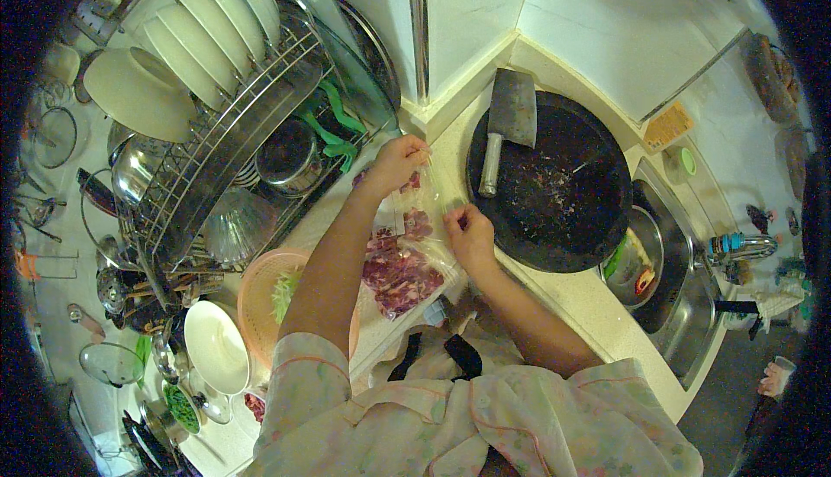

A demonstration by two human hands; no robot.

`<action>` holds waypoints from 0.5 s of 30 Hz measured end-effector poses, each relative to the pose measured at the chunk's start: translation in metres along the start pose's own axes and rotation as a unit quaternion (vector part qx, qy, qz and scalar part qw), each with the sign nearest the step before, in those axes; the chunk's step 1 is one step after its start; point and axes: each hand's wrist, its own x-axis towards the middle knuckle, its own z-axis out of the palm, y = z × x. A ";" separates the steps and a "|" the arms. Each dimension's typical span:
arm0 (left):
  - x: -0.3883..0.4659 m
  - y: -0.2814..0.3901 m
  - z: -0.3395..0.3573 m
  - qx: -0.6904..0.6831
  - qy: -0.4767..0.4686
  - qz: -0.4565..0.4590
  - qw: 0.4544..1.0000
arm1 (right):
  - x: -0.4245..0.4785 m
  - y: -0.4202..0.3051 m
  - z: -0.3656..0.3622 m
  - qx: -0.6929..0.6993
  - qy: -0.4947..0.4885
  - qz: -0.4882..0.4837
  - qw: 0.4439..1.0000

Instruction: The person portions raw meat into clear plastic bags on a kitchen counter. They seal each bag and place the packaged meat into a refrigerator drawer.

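A clear plastic bag of sliced raw red meat lies on the counter before me, its mouth towards the wall corner. My left hand pinches one end of the bag's top edge. At the other end of that edge, my right hand is closed on the plastic. More meat pieces show through the bag beside my left wrist. To the right of my hands is a round dark chopping board, where a cleaver with a metal handle rests.
A metal dish rack with white bowls stands at the left. Below it are an orange colander holding shredded green vegetable and a white bowl. The sink at the right holds a metal basin.
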 end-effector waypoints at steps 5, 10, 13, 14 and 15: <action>-0.005 0.019 0.003 -0.029 -0.019 -0.077 0.996 | -0.001 0.005 0.001 0.012 0.016 -0.018 1.000; -0.001 0.004 -0.001 -0.007 -0.015 -0.049 0.999 | 0.003 -0.001 0.000 0.007 -0.004 -0.011 1.000; 0.000 0.003 0.000 -0.004 -0.017 -0.047 0.999 | 0.006 -0.007 0.002 0.017 -0.008 -0.018 1.000; 0.000 0.003 0.000 -0.009 -0.020 -0.051 0.998 | 0.008 -0.006 0.002 0.001 -0.013 -0.008 1.000; 0.000 0.006 0.000 -0.015 -0.023 -0.054 0.998 | 0.010 -0.005 0.003 -0.016 -0.017 0.003 1.000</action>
